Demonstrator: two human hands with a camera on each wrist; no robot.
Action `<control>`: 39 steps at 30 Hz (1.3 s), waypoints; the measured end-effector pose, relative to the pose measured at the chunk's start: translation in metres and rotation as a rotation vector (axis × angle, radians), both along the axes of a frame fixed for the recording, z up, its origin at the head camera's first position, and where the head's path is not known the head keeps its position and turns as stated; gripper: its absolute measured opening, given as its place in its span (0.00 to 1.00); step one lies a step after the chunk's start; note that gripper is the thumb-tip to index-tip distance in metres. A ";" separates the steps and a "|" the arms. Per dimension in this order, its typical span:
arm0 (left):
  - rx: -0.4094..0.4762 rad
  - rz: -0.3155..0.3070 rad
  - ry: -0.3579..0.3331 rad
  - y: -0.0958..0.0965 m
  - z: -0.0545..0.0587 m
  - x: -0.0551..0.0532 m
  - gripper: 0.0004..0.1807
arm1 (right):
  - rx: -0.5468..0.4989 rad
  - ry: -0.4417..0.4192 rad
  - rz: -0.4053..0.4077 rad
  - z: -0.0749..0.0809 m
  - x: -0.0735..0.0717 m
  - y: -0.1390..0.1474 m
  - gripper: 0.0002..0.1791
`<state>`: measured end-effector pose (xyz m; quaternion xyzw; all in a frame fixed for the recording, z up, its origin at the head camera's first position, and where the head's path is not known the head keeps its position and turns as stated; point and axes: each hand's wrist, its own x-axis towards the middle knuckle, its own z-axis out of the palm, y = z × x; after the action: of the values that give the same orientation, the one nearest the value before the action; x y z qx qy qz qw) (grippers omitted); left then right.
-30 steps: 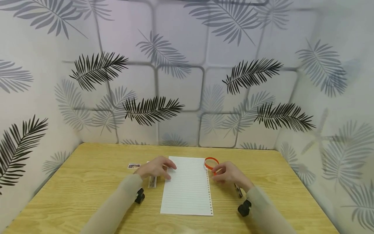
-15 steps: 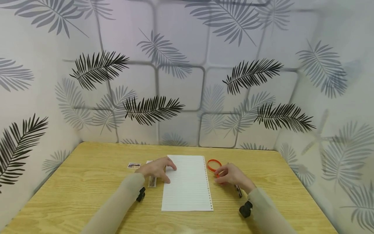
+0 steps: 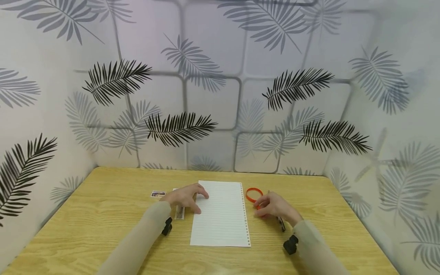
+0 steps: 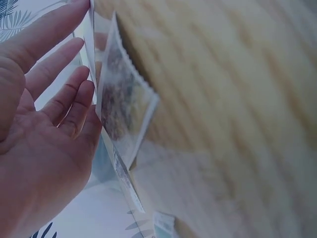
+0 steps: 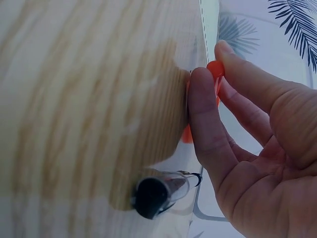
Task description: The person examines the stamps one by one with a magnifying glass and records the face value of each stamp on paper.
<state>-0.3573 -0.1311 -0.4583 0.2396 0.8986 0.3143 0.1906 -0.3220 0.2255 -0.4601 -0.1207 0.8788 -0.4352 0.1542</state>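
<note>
A sheet of lined paper (image 3: pixel 220 214), punched along its right side, lies on the table. Over its left edge hovers my left hand (image 3: pixel 183 196), fingers loosely spread and holding nothing. Postage stamps with perforated edges lie below and beside that hand: one stamp (image 4: pixel 126 94) close under its fingers, another stamp (image 3: pixel 158 194) farther left. Right of the paper, my right hand (image 3: pixel 273 205) pinches the handle (image 5: pixel 216 69) of a red-rimmed magnifying glass (image 3: pixel 246 195) between thumb and fingers. Its round rim points away toward the back of the table.
A dark pen (image 3: pixel 282 224) lies just under the right wrist; its black end (image 5: pixel 152 196) faces the right wrist camera. The wooden table (image 3: pixel 86 225) meets a leaf-patterned wall (image 3: pixel 213 149) at the back and sides.
My right hand has carried the magnifying glass slightly right, off the paper's upper right corner. The paper's near edge sits slightly farther back. My left hand has hardly moved.
</note>
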 end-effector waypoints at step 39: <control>-0.009 -0.060 0.008 0.000 0.000 -0.002 0.29 | -0.119 0.077 0.081 0.009 -0.001 0.027 0.20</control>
<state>-0.3597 -0.1313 -0.4579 0.2670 0.8931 0.3033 0.1976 -0.3230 0.2526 -0.4516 -0.1818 0.8510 -0.4751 0.1303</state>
